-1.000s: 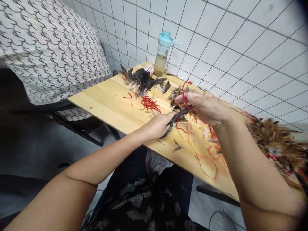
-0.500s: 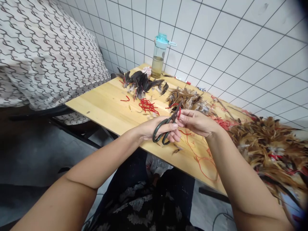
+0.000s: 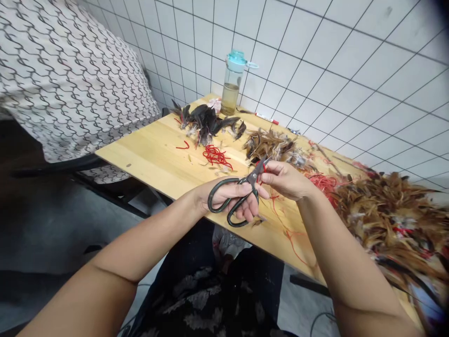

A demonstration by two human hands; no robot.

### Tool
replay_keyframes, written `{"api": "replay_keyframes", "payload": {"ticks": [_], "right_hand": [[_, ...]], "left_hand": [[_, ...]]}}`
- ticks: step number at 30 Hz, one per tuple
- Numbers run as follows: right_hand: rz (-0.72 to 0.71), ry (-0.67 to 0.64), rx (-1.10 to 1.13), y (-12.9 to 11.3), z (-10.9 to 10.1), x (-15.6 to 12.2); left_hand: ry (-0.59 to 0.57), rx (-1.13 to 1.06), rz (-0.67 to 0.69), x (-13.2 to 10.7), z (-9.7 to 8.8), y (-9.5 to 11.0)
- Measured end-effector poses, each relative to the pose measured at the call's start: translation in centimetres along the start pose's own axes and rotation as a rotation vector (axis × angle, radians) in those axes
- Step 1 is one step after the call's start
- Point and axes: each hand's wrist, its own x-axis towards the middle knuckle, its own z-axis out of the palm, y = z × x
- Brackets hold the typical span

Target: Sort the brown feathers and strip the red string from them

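My left hand (image 3: 228,193) is closed on a pair of black-handled scissors (image 3: 253,178), whose dark blades point up and away toward my right fingers. Close beside the blades, my right hand (image 3: 289,181) pinches a short red cord (image 3: 259,178) between thumb and fingers. The blades lie against or right at that cord; whether they touch it I cannot tell. Beyond my hands lies a heap of brown feathers (image 3: 268,145). Tangled red cord (image 3: 215,156) rests on the wooden table (image 3: 154,161) to the left of it.
Dark feathers (image 3: 205,121) and a water bottle (image 3: 230,89) stand toward the back, near a red-and-white marker (image 3: 267,119). On the right spreads a large brown feather pile (image 3: 393,215), with more red string (image 3: 321,184) beside it. A patterned cloth (image 3: 87,84) hangs at the left.
The scissors have shifted left and toward me, their handles now spread wider. My left fingers have moved on the handles. My right hand stays nearly in place with the cord.
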Motion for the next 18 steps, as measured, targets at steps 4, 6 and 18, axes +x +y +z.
{"api": "replay_keyframes", "payload": {"ticks": [4,6,18], "right_hand": [[0.036,0.137,0.000,-0.3,0.2,-0.1],[0.064,0.147,-0.051,-0.4,0.5,-0.4],[0.096,0.358,-0.387,-0.3,0.5,-0.7]], "left_hand": [[0.082,0.049,0.047,0.1,0.0,-0.1],[0.147,0.063,0.074,0.1,0.0,0.1],[0.181,0.101,-0.057,-1.4,-0.3,0.1]]}}
